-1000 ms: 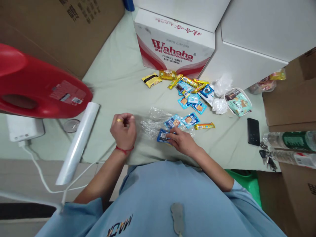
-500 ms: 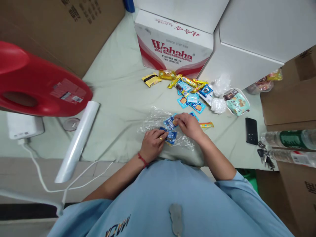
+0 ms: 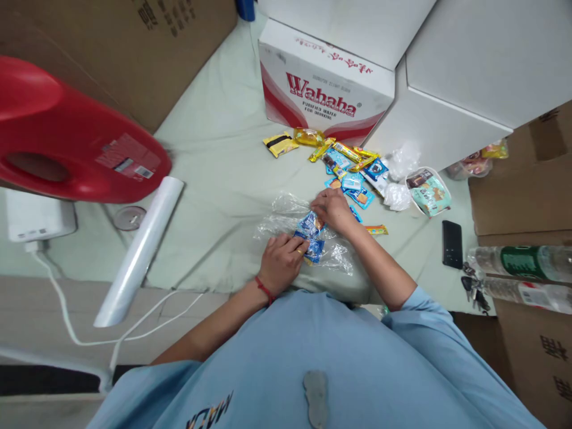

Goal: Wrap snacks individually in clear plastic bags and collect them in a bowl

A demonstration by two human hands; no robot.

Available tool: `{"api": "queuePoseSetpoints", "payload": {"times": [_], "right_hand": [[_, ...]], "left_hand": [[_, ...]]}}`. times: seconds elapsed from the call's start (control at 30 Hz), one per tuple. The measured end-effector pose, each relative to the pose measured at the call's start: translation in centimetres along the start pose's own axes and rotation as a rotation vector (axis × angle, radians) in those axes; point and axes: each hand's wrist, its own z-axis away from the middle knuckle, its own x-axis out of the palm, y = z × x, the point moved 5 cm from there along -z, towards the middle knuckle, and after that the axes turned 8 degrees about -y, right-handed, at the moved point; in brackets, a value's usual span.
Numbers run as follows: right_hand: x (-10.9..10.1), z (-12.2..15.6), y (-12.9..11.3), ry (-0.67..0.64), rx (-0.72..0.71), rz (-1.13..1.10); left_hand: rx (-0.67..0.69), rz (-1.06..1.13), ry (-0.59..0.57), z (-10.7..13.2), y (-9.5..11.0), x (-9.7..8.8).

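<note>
A crumpled sheet of clear plastic film (image 3: 286, 210) lies on the pale green cloth close to my body. Two blue snack packets, the upper packet (image 3: 309, 223) and the lower packet (image 3: 315, 250), rest on it. My left hand (image 3: 281, 263) holds the lower packet down, thumb and fingers closed at its left edge. Just beyond the upper packet, my right hand (image 3: 333, 210) pinches the film with its fingers bent together; its fingertips are partly hidden. Behind it are loose blue snack packets (image 3: 360, 198) and yellow-wrapped sticks (image 3: 347, 152).
A roll of clear film (image 3: 139, 250) and a red jug (image 3: 89, 143) stand at left. The Wahaha carton (image 3: 324, 89) is at the back. On the right are a white tub (image 3: 428, 192), a phone (image 3: 452, 244), keys (image 3: 474, 287) and plastic bottles (image 3: 521, 262).
My right hand has moved from the upper packet up and away to the film behind it. Film now covers part of that packet. My left hand stays on the lower packet.
</note>
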Motion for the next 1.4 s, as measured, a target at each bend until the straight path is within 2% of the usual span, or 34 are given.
{"api": "queuePoseSetpoints", "payload": {"times": [0.1, 0.23, 0.37, 0.53, 0.6, 0.67, 0.77, 0.83, 1.03, 1.13, 1.23, 1.3, 1.4], "right_hand": [[-1.0, 1.6, -1.1, 0.059, -0.049, -0.032], [-1.1, 5.7, -4.5, 0.0, -0.066, 0.053], [1.5, 8.9, -7.6, -0.14, -0.144, 0.145], [5.6, 9.5, -7.6, -0.123, -0.191, 0.051], [6.6, 9.6, -7.4, -0.116, -0.214, 0.006], [7.2, 9.7, -7.4, -0.13, -0.218, -0.019], [7.0, 9.9, -7.7, -0.161, -0.196, -0.027], [6.6, 9.8, -8.1, -0.175, -0.177, -0.022], [5.9, 9.3, -8.3, -0.213, -0.145, -0.078], [5.9, 9.3, -8.2, -0.219, -0.165, -0.051], [6.0, 9.3, -8.2, -0.205, -0.195, -0.037], [6.1, 9.1, -8.1, -0.182, -0.214, -0.077], [6.4, 9.2, -7.9, -0.125, -0.228, -0.184]], "left_hand": [[-0.001, -0.009, -0.01, -0.1, 0.2, -0.2], [0.001, -0.021, 0.02, -0.2, 0.4, -0.3], [-0.065, 0.069, -0.008, 0.0, -0.6, 0.3], [-0.059, 0.49, -0.039, 0.4, -3.5, 0.7], [-0.171, 0.68, -0.022, 0.6, -5.5, 0.6], [-0.357, 0.801, 0.038, 0.9, -7.6, 0.5], [-0.63, 0.717, 0.194, 1.4, -10.1, -0.2], [-0.685, 0.58, 0.253, 1.4, -10.6, -0.6], [-0.633, 0.388, 0.113, -0.2, -8.4, 0.5], [-0.654, 0.564, 0.069, -1.0, -7.6, 1.0], [-0.668, 0.808, 0.156, -1.2, -6.8, 0.1], [-0.603, 0.851, 0.199, -1.2, -5.6, -1.2], [-0.37, 0.823, 0.063, -1.3, -2.9, -2.7]]}}
